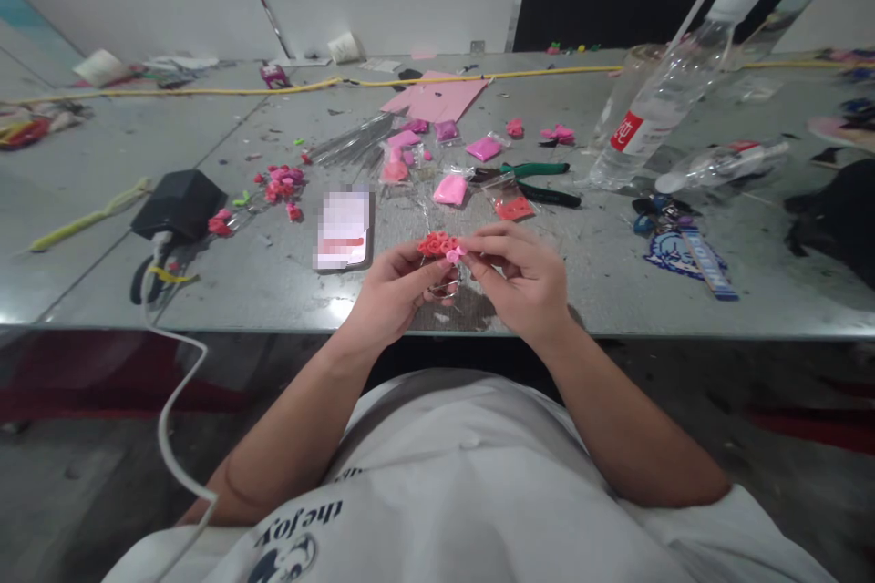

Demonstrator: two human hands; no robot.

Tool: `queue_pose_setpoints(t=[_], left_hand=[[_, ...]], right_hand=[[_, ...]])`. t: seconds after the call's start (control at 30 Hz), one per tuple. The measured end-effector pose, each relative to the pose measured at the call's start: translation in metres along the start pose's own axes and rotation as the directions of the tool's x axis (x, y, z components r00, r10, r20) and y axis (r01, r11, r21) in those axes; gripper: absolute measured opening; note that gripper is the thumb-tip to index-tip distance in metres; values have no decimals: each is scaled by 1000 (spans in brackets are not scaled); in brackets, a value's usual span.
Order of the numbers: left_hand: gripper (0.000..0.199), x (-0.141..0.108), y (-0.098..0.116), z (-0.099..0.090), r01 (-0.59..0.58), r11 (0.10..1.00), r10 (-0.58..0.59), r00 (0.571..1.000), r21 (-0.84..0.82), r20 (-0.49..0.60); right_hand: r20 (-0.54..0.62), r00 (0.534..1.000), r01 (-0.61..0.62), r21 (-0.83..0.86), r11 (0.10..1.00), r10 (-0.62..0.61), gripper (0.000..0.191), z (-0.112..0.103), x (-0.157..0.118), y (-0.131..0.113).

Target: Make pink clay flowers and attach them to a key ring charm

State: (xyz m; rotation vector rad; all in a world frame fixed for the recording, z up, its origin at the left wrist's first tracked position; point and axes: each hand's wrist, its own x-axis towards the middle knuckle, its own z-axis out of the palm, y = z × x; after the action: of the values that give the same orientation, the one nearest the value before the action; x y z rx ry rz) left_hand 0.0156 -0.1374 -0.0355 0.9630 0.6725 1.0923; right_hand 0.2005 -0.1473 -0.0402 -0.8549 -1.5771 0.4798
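Above the table's front edge, my left hand (393, 291) is closed around a small cluster of red clay-like flowers (436, 243) with thin wire stems hanging below it. My right hand (530, 278) pinches a small pink flower-like piece (455, 253) at the right side of the cluster, touching it. Just beyond the hands are a pink clay packet (451, 189), a clear bag with a red piece (516, 206) and green-handled pliers (537, 169). A bundle of thin straight wires (359, 138) lies further back.
Left of my hands lies a phone (344, 230). Beyond it are red and pink flowers (282, 185) and a black charger box (179, 204) with a white cable (168, 419). At right, a plastic bottle (674, 96) stands near a keychain (690, 255). A yellow cord (410, 80) crosses the back.
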Motion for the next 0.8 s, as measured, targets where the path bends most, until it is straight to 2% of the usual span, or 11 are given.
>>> queue_pose_setpoints(t=[0.17, 0.3, 0.37, 0.43, 0.5, 0.57, 0.8], left_hand=[[17, -1, 1, 0, 1, 1000, -1, 999, 9, 32], [17, -1, 0, -1, -11, 1000, 12, 999, -14, 44], [17, -1, 0, -2, -17, 1000, 18, 999, -16, 43], [18, -1, -1, -2, -21, 1000, 21, 999, 2, 49], [18, -2, -2, -2, -28, 999, 26, 998, 24, 59], [18, -2, -2, -2, -33, 999, 30, 997, 35, 76], [17, -3, 0, 1, -44, 996, 36, 993, 79, 109]], right_hand=[[-15, 986, -165, 98, 981, 167, 8, 0, -2, 0], [16, 959, -277, 263, 924, 283, 17, -2, 1, 0], [76, 926, -372, 349, 860, 370, 25, -3, 3, 0], [187, 877, -480, 409, 777, 443, 34, -3, 6, 1], [289, 833, -554, 442, 706, 472, 37, -3, 6, 2], [338, 812, -583, 465, 666, 475, 36, -3, 6, 5], [360, 802, -597, 495, 631, 476, 35, -3, 4, 6]])
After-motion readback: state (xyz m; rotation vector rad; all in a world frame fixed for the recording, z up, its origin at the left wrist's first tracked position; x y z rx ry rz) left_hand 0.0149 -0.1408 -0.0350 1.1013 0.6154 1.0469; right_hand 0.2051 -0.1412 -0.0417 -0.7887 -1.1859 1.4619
